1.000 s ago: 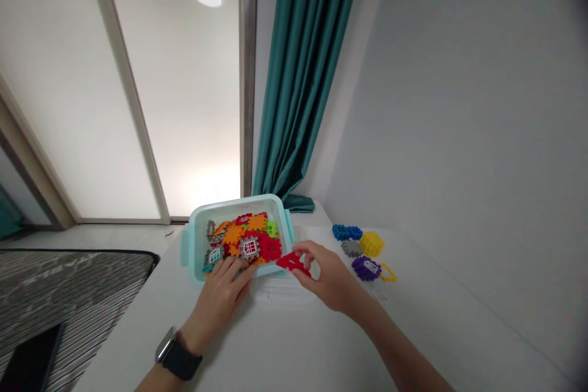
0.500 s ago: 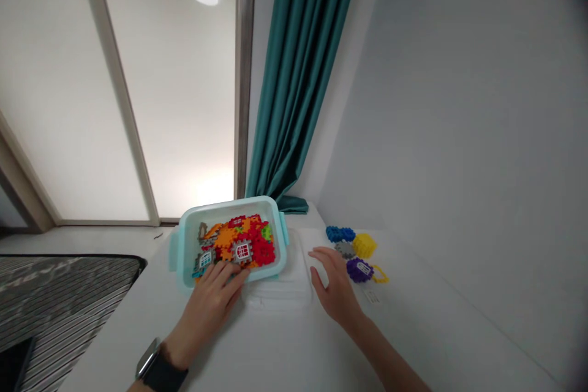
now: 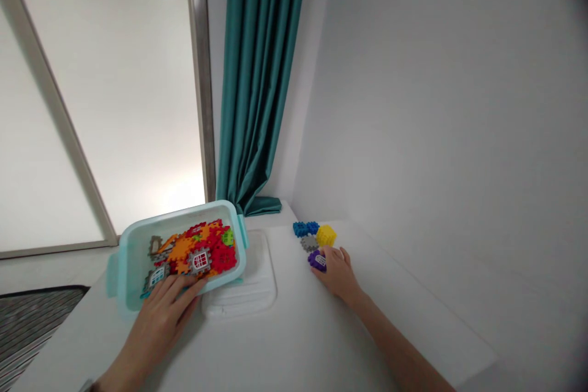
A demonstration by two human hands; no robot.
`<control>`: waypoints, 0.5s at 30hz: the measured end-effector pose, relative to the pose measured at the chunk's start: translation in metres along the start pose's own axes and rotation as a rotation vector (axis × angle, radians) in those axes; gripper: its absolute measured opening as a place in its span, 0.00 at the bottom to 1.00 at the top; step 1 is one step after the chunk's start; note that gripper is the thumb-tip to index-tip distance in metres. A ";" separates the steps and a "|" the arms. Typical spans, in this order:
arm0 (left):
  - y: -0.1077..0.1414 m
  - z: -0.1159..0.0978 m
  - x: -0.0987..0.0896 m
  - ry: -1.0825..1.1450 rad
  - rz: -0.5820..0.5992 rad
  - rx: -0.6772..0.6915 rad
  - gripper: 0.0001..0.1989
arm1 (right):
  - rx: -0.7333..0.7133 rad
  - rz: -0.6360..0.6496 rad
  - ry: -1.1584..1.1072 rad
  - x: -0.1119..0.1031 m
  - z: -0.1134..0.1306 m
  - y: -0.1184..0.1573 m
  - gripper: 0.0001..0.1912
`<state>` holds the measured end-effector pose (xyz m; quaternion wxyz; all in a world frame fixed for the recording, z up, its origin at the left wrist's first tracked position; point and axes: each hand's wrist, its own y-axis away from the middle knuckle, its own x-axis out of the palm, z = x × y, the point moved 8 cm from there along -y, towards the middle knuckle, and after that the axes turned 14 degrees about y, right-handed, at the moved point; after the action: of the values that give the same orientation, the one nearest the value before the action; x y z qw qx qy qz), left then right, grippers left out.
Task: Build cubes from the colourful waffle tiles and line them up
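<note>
My left hand lies over the near wall of a light blue plastic box, fingers bent inside and thumb outside, gripping the rim. Interlocking toy pieces in red, orange, grey and green fill the box, some with window grids. Over to the right, my right hand closes thumb and fingers around a purple toy block with a white window piece. Just beyond it sit a yellow block, a grey gear piece and blue gear pieces. My right fingers partly cover the purple block.
A clear plastic lid lies flat on the white table, partly under the box. A green curtain hangs behind, its hem on the table's far end. A grey wall bounds the right side.
My right hand has moved right from above the table and taken hold of the purple block. My left hand stays at the box rim. The view has turned right.
</note>
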<state>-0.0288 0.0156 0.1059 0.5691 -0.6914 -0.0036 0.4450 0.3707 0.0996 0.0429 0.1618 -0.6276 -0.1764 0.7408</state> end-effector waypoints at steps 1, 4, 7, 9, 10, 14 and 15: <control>0.000 0.000 0.000 0.004 0.004 -0.004 0.13 | -0.014 0.014 -0.015 0.000 0.005 0.000 0.14; 0.002 0.003 0.002 0.019 0.015 -0.025 0.13 | -0.034 0.050 -0.073 -0.002 0.022 -0.001 0.14; 0.005 0.005 0.004 0.030 0.027 -0.047 0.13 | -0.027 0.079 -0.154 -0.014 0.042 -0.003 0.15; 0.006 0.005 0.005 0.038 0.035 -0.064 0.14 | -0.050 0.107 -0.259 -0.029 0.065 -0.004 0.15; 0.006 0.005 0.005 0.043 0.041 -0.072 0.14 | -0.080 0.125 -0.327 -0.038 0.082 -0.004 0.14; 0.007 0.006 0.006 0.066 0.089 -0.141 0.14 | -0.201 0.258 -0.821 -0.073 0.170 -0.010 0.17; 0.007 0.007 0.007 0.069 0.105 -0.160 0.14 | -0.240 0.300 -0.880 -0.076 0.196 -0.014 0.18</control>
<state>-0.0323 0.0219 0.0959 0.4880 -0.7488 0.0167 0.4482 0.1897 0.0652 0.1453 -0.1106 -0.2872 -0.2197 0.9257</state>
